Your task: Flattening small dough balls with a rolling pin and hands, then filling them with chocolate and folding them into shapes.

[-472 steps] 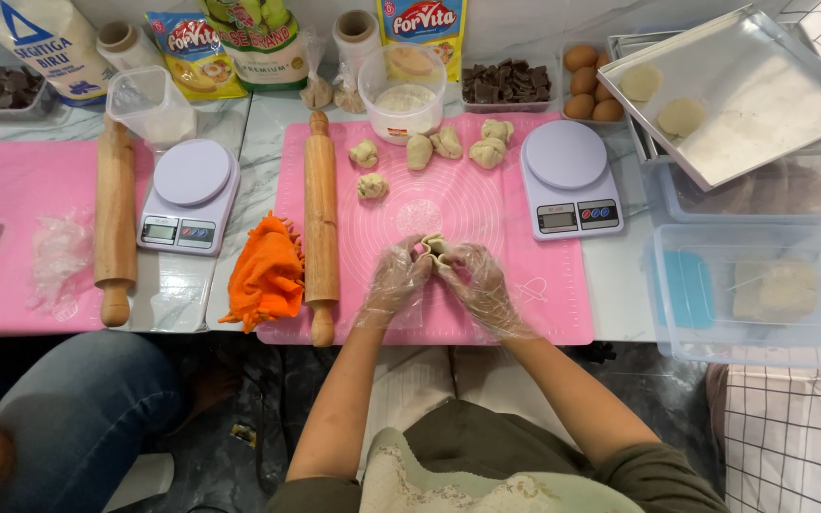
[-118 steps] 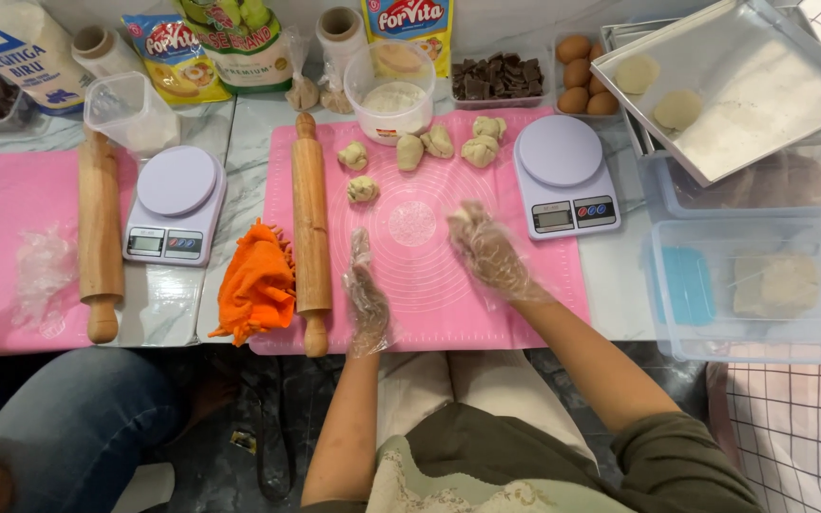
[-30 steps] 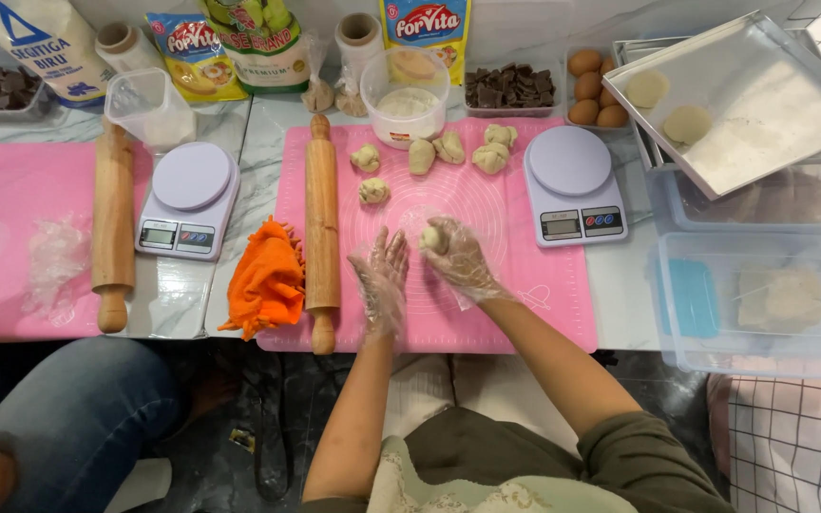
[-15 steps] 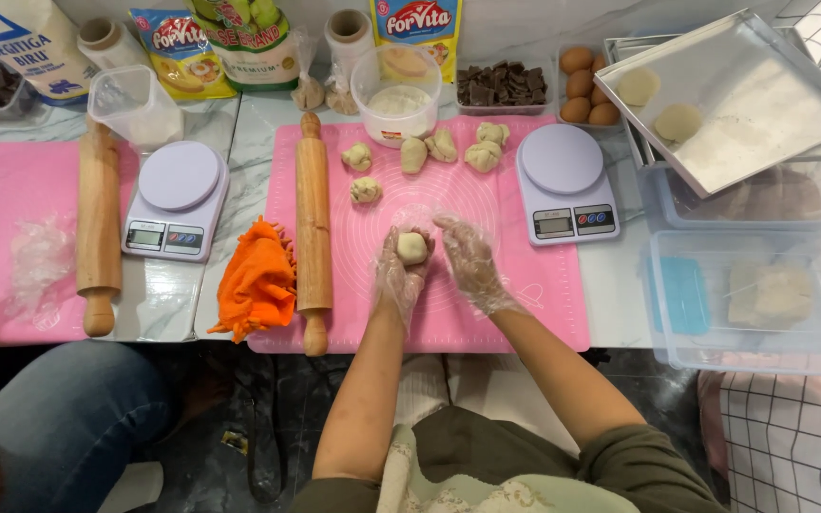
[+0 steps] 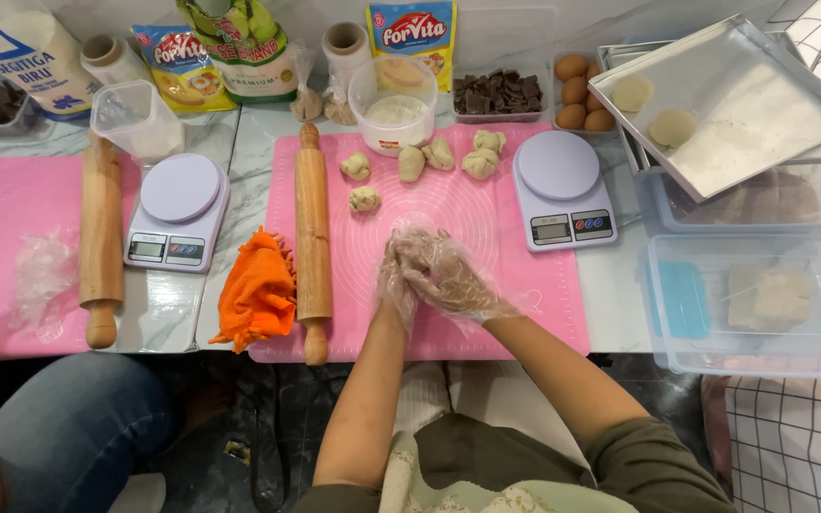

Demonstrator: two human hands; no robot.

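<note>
Both hands in thin, crinkled clear plastic gloves, pressed together over the middle of the pink silicone mat (image 5: pixel 525 313). Right hand (image 5: pixel 448 277) lies cupped over left hand (image 5: pixel 393 285), fingers curled; whatever sits between the palms is hidden, so cannot tell what they hold. Pale, lumpy dough pieces (image 5: pixel 412 163) rest near the mat's far edge. Smooth wooden rolling pin (image 5: pixel 313 237) lies along the left edge beside a crumpled orange cloth (image 5: pixel 258 293).
</note>
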